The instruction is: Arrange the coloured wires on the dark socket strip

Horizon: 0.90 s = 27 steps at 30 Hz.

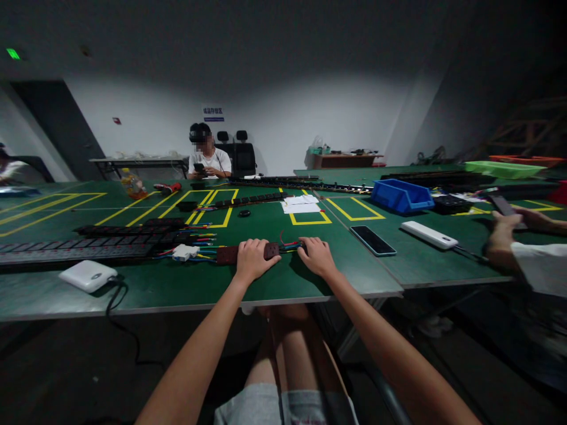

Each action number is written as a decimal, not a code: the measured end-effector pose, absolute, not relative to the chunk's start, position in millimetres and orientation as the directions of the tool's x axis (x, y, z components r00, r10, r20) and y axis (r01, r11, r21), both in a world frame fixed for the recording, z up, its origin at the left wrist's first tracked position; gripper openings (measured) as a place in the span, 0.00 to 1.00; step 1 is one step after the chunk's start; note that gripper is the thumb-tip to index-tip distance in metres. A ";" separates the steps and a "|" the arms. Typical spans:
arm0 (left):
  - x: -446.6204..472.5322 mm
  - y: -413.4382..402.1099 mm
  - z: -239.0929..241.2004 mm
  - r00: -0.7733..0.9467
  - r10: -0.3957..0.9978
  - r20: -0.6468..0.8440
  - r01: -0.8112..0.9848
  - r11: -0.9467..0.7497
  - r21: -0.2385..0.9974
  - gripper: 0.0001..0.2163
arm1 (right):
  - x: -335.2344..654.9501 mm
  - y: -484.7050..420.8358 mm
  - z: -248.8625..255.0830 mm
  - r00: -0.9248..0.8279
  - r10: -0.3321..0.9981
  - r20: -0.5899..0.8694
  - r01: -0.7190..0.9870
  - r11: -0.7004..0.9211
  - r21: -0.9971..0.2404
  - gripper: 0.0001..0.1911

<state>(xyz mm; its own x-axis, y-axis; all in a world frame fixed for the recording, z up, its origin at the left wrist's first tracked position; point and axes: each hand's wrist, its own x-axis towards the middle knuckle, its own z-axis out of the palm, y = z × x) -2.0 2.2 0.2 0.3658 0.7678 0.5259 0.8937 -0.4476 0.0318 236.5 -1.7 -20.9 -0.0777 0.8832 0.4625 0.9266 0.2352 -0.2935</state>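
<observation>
My left hand [254, 260] is wrapped over a reddish-brown oblong block [227, 255], which lies flat on the green table near its front edge. Slots that look like socket holes show at the block's right end. Coloured wires [290, 245] come out of that end, and my right hand [316, 255] is closed on them with its fingertips; the exact grip is partly hidden. More wires run from the block's left end beside a white connector piece [185, 252]. Farther left lie long dark segmented strips [101, 248] with coloured wire ends.
A phone [372, 240] and a white power bank [429, 235] lie to the right, another white power bank [88, 276] front left. Behind stand a blue bin [402, 196], white paper [300, 204] and a red drill [168, 188]. One person sits opposite; another's hands [505, 230] hold a phone at right.
</observation>
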 end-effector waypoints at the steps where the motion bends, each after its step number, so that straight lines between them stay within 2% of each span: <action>1: -1.9 2.2 0.1 0.366 0.769 0.524 0.894 -0.447 0.032 0.25 | 237.4 -1.3 -21.3 -0.084 0.878 0.472 0.918 0.252 -0.307 0.21; 9: -2.0 2.0 0.2 0.362 0.776 0.517 0.898 -0.439 0.030 0.25 | 245.1 1.8 -23.6 -0.137 0.798 0.587 0.833 0.414 -0.367 0.27; 16: -2.3 1.8 0.6 0.360 0.783 0.507 0.899 -0.436 0.034 0.25 | 237.1 -1.3 -20.1 -0.081 0.863 0.498 0.914 0.263 -0.308 0.18; 22: -2.4 1.5 1.2 0.360 0.784 0.505 0.893 -0.447 0.057 0.25 | 233.4 -4.7 -15.2 -0.100 0.926 0.365 0.950 0.197 -0.241 0.19; 27: -2.4 1.2 1.8 0.358 0.785 0.505 0.892 -0.448 0.063 0.25 | 233.7 -4.6 -15.8 -0.096 0.913 0.397 0.941 0.214 -0.263 0.19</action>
<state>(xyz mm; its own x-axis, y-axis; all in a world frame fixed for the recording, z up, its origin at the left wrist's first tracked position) -2.4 1.2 1.8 0.3583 0.7853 0.5049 0.8920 -0.4476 0.0631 233.7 -4.6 -15.8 -0.0964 0.9128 0.3969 0.9408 0.2137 -0.2631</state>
